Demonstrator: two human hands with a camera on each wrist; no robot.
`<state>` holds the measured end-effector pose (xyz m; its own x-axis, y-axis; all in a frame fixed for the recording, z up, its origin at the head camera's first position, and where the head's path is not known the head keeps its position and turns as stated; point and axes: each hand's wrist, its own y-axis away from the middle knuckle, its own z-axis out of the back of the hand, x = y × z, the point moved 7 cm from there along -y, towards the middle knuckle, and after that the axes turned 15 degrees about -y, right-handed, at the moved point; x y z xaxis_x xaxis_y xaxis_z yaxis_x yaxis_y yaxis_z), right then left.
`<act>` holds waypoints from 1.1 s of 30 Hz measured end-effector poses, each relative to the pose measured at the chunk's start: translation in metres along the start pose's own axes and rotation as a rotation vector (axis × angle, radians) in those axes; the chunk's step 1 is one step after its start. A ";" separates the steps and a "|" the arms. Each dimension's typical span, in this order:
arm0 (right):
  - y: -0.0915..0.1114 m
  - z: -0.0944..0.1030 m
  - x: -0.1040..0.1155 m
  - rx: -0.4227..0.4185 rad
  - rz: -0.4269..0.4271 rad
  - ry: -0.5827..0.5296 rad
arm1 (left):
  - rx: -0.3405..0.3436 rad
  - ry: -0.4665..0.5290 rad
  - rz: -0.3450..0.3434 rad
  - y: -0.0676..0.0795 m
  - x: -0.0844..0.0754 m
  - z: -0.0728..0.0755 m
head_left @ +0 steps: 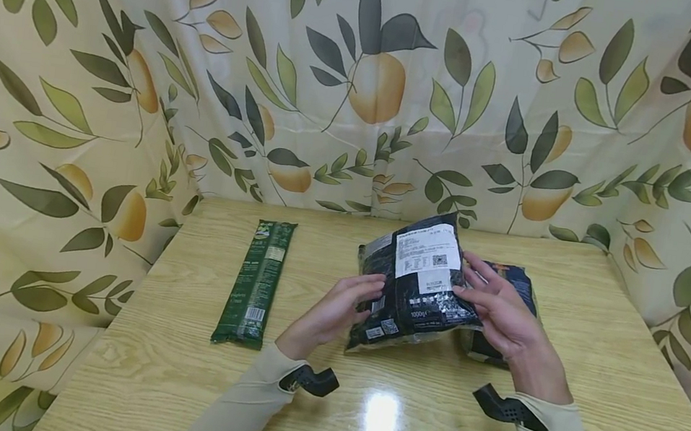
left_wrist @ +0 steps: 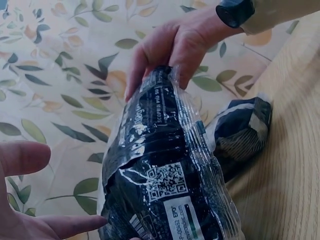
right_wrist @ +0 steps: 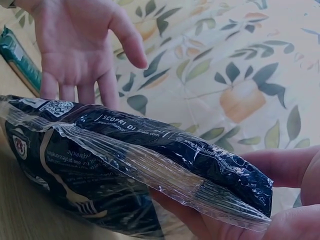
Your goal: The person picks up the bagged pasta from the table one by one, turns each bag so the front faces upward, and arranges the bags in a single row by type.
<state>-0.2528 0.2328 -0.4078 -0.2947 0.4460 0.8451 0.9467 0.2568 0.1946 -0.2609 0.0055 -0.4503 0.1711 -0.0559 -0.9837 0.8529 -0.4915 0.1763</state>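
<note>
A black plastic pasta bag (head_left: pixel 422 284) with a white label and QR codes is held up, tilted, over the table. My right hand (head_left: pixel 506 313) grips its right side, thumb on the near face and fingers behind; in the right wrist view, the bag's crimped seal (right_wrist: pixel 150 172) runs toward that hand's thumb. At the bag's left edge, my left hand (head_left: pixel 336 309) has its fingers extended against it, thumb spread apart. Part of the left fingers is hidden behind the bag (right_wrist: pixel 100 165) in the right wrist view.
A second dark bag (head_left: pixel 491 355) lies behind my right hand, partly covered. To the left, a long green packet (head_left: pixel 254 283) lies flat on the wooden table (head_left: pixel 154 372). A patterned curtain (head_left: pixel 335 97) hangs behind the table and along its sides.
</note>
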 end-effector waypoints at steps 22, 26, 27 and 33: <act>0.009 -0.006 0.016 0.013 0.060 0.092 | 0.007 0.101 0.005 -0.005 -0.001 -0.008; 0.010 -0.008 0.018 0.005 0.078 0.134 | 0.013 0.121 0.005 -0.006 -0.001 -0.009; 0.011 -0.008 0.018 0.002 0.081 0.135 | 0.017 0.123 0.005 -0.006 -0.001 -0.009; 0.013 -0.012 0.021 0.007 0.098 0.115 | 0.043 0.128 -0.003 -0.006 -0.002 -0.013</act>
<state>-0.2448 0.2353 -0.3815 -0.1837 0.3681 0.9115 0.9692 0.2228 0.1053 -0.2605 0.0196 -0.4490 0.2325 0.0559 -0.9710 0.8322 -0.5281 0.1689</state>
